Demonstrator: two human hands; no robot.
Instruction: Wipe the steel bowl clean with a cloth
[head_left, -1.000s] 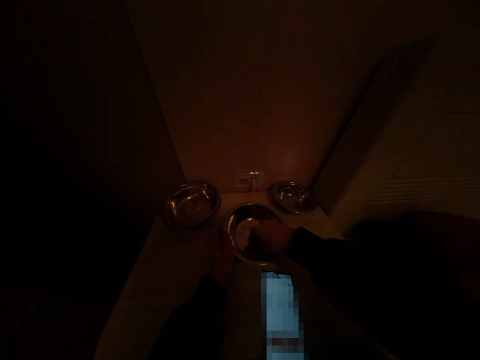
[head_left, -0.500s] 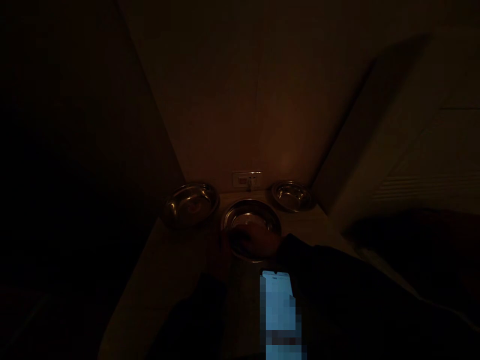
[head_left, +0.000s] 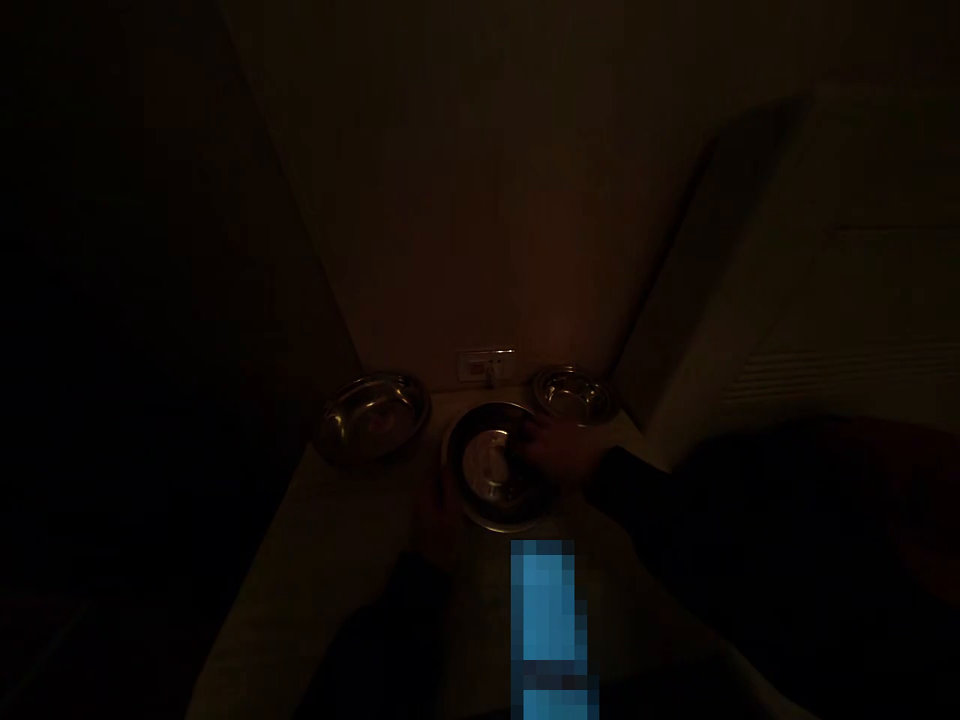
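A round steel bowl [head_left: 501, 523] rests on the wooden tabletop, with a pale patch on its bottom that could be contents or a reflection. My right hand [head_left: 559, 448] reaches over this bowl's right rim, its fingers dark and blurred inside. At the left side of the same bowl is my left hand [head_left: 437, 512], very dim, close to the rim. Whether its fingers grip the rim is hidden by the dark. A lit phone screen [head_left: 547, 610], blurred into blocks, lies in front of the bowl.
A second steel bowl [head_left: 373, 420] stands at the back left, and a smaller one [head_left: 573, 396] at the back right. Behind them a socket plate [head_left: 486, 365] with something plugged in sits on the wall. A pale ridged panel [head_left: 817, 370] is at the right.
My right hand has moved from the middle of the bowl to its right rim, uncovering the bottom. My left hand stays by the left side. The picture has become darker.
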